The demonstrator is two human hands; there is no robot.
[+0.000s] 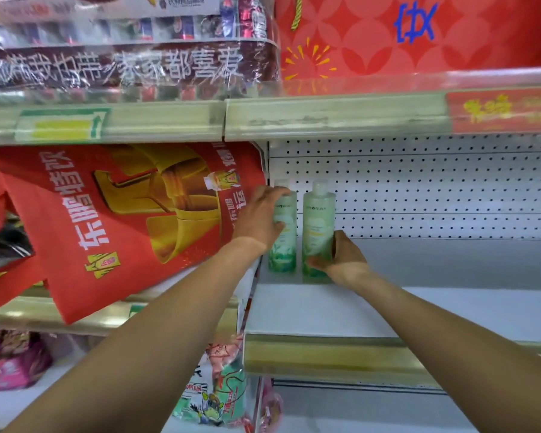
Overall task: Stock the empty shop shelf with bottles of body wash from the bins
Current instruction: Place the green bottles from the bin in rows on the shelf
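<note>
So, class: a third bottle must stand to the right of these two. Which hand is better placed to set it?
Probably the right hand: it grips the right bottle, beside the shelf's bare stretch. The left hand holds the left bottle in the corner.

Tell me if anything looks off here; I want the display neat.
The two bottles stand upright. What stands out is the big red bag in the bay left of the white shelf: it hangs tilted, its corner overlapping the divider beside the left bottle.
</note>
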